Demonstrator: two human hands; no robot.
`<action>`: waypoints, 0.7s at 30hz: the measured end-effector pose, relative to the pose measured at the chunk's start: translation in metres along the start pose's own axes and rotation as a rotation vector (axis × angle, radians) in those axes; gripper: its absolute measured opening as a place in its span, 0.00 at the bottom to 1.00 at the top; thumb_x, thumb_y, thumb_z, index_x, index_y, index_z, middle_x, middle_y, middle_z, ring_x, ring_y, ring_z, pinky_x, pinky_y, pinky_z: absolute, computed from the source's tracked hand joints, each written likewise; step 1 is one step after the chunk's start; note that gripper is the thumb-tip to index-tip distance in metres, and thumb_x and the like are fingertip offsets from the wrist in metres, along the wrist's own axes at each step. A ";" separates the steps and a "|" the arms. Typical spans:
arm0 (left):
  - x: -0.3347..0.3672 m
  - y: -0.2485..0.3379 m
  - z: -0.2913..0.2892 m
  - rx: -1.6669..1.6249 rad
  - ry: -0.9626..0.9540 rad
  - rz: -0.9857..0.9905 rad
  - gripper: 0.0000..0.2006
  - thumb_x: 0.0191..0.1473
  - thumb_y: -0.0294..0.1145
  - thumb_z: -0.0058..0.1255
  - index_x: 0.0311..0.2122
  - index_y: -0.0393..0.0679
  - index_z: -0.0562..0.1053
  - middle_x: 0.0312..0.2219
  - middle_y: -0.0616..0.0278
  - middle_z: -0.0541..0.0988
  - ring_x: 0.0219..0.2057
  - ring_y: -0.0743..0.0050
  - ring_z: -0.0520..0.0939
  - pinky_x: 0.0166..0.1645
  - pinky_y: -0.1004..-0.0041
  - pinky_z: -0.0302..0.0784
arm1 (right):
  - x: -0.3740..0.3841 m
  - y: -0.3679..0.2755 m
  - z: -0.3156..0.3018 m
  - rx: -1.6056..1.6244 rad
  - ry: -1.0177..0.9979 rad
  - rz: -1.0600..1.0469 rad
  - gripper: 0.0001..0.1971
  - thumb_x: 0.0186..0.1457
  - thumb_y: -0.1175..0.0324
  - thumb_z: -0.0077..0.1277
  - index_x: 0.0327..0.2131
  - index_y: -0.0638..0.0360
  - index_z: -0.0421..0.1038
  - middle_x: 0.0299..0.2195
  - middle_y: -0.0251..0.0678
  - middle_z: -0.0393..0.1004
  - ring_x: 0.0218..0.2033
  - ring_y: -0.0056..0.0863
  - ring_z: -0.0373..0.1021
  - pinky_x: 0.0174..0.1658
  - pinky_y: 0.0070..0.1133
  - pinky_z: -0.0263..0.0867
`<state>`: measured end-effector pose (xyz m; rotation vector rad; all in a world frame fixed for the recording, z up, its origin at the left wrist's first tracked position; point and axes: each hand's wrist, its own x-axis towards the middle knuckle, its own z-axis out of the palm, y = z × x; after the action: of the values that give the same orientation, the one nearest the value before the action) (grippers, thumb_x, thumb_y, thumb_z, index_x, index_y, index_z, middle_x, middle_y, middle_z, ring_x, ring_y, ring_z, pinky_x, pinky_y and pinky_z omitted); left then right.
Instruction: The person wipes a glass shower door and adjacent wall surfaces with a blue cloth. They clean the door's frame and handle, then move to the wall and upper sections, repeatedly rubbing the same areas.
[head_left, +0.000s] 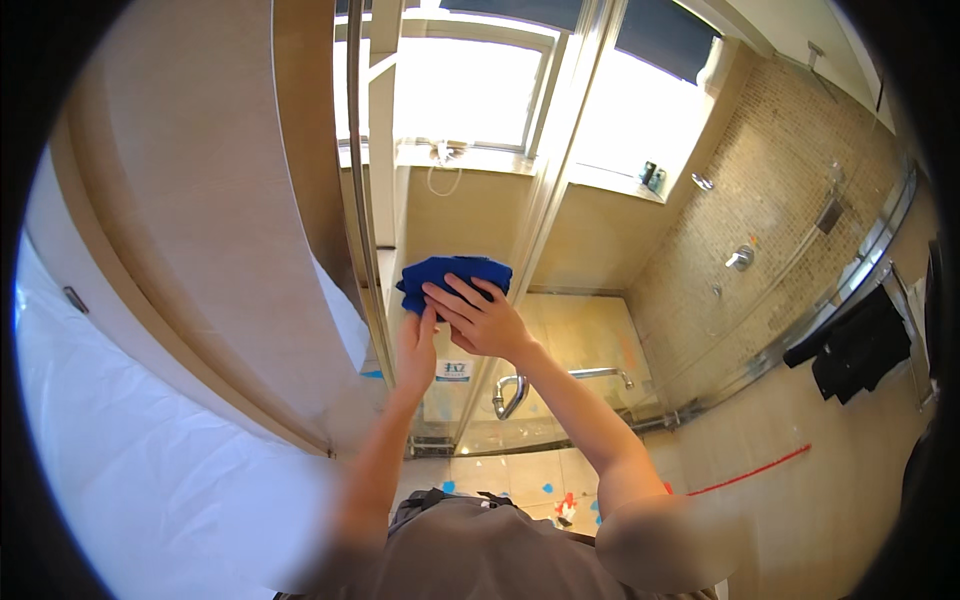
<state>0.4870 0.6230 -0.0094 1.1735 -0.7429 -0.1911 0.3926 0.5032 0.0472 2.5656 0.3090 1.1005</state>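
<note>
A folded blue cloth is held up at the shower's glass door, in the middle of the view. My right hand lies over its front, fingers bent across the fabric. Below its lower left edge, my left hand pinches the cloth, with the fingertips partly hidden. Whether the cloth touches the glass, I cannot tell. Just under the hands a small white sticker is on the glass, and a curved chrome door handle stands below my right wrist.
A metal-edged glass frame rises beside the cloth. Behind it are a window sill with small bottles, a mosaic wall and a shower valve. Black cloths hang at right. White plastic sheeting covers the left side.
</note>
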 end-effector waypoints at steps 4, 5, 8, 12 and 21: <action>-0.019 -0.006 -0.003 0.173 -0.010 0.125 0.11 0.63 0.33 0.41 0.44 0.35 0.67 0.32 0.53 0.78 0.32 0.68 0.78 0.34 0.71 0.71 | 0.000 0.003 0.011 -0.029 0.050 -0.067 0.25 0.46 0.60 0.54 0.52 0.45 0.70 0.60 0.20 0.62 0.59 0.24 0.59 0.59 0.27 0.51; -0.026 -0.008 -0.001 0.214 0.010 0.145 0.11 0.63 0.32 0.41 0.45 0.35 0.67 0.32 0.53 0.78 0.32 0.68 0.78 0.34 0.71 0.71 | -0.002 0.004 0.016 -0.060 0.076 -0.087 0.24 0.47 0.61 0.53 0.52 0.45 0.70 0.60 0.20 0.62 0.59 0.23 0.59 0.59 0.26 0.51; -0.052 -0.005 0.003 0.358 0.064 0.145 0.13 0.59 0.28 0.44 0.48 0.37 0.65 0.43 0.52 0.74 0.42 0.59 0.75 0.41 0.66 0.70 | -0.007 0.008 0.018 -0.134 0.117 -0.134 0.21 0.50 0.64 0.50 0.50 0.44 0.71 0.59 0.19 0.64 0.59 0.21 0.59 0.59 0.23 0.52; -0.055 0.017 0.017 0.768 0.122 0.499 0.23 0.52 0.25 0.48 0.54 0.35 0.62 0.56 0.48 0.63 0.57 0.46 0.64 0.59 0.57 0.58 | -0.001 0.011 0.014 -0.103 0.162 -0.138 0.15 0.52 0.67 0.48 0.45 0.45 0.74 0.57 0.18 0.66 0.58 0.20 0.61 0.57 0.21 0.54; 0.065 0.105 0.037 0.907 0.164 0.902 0.32 0.50 0.31 0.47 0.60 0.34 0.55 0.63 0.40 0.53 0.63 0.37 0.55 0.64 0.51 0.48 | 0.094 0.063 -0.066 -0.080 0.294 -0.086 0.11 0.49 0.69 0.49 0.38 0.48 0.74 0.57 0.26 0.66 0.58 0.23 0.61 0.57 0.25 0.55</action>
<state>0.4884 0.6046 0.1179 1.5301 -1.1868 1.0820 0.4127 0.4902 0.1760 2.2962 0.4324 1.4277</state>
